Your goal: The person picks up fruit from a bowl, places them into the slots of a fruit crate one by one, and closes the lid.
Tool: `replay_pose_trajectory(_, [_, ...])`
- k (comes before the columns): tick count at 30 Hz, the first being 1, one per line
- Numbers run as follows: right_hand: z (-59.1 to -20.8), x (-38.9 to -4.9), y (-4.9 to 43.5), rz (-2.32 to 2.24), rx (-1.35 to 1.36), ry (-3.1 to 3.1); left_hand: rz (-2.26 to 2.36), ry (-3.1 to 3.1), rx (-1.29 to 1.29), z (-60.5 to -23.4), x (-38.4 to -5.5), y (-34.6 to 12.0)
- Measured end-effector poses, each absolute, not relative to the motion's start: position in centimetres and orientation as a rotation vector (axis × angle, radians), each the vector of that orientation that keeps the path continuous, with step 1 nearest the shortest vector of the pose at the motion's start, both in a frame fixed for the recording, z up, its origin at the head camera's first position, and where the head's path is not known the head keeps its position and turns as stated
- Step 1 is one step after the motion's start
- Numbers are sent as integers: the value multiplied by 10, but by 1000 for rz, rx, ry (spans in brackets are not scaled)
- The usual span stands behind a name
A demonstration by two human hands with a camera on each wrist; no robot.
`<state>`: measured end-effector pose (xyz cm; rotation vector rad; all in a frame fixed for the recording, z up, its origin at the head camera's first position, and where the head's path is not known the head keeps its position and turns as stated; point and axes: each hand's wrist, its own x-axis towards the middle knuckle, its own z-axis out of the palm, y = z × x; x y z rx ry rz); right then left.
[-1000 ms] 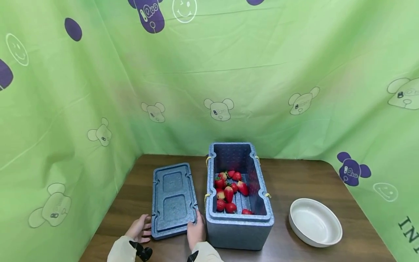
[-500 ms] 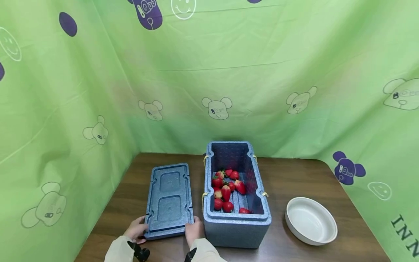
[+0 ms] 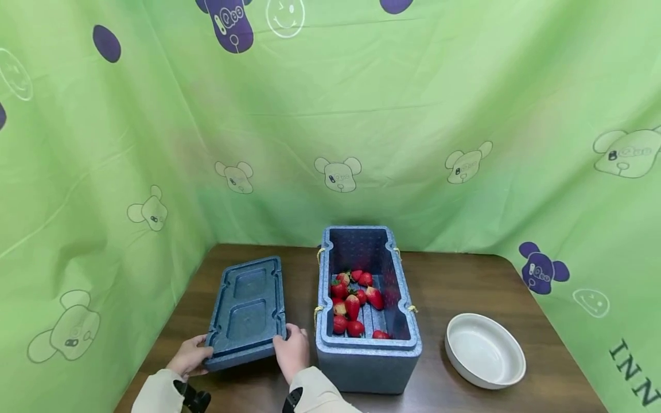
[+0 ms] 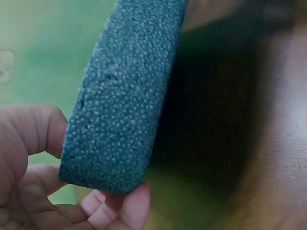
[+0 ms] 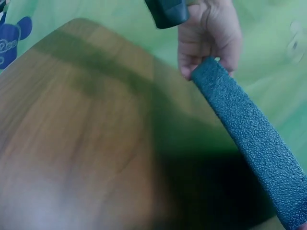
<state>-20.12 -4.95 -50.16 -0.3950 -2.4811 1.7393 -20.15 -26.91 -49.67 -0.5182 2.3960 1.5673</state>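
A blue-grey foam lid (image 3: 251, 312) is held by its near corners, its near edge raised off the table; the left wrist view shows a dark gap under the lid's side (image 4: 120, 96). My left hand (image 3: 190, 357) grips the near left corner, thumb on top and fingers beneath. On the near right corner, my right hand (image 3: 293, 353) grips with its thumb over the rim. In the right wrist view, the left hand (image 5: 211, 36) shows at the lid's far end. To the right stands the matching foam box (image 3: 368, 367), uncovered, with several strawberries (image 3: 352, 307) inside.
A round white bowl (image 3: 485, 351) stands on the wooden table (image 3: 439, 287) right of the box. Yellow rope loops (image 3: 317, 312) hang at the box's sides. A green printed curtain (image 3: 392, 201) encloses the table at the back and sides.
Both hands have taken hold of the lid's near corners; earlier the left hand was beside it. The lid has shifted left and its near edge has risen.
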Motion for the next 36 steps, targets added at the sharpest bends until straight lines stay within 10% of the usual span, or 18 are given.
replay_pose_trajectory(26, [-349, -219, 61, 1717, 663, -2536, 2441, 1843, 117, -350, -201, -247])
replay_pose_trajectory(36, [-326, -228, 161, 560, 1032, -2410, 2273, 1897, 223, -324, -197, -194])
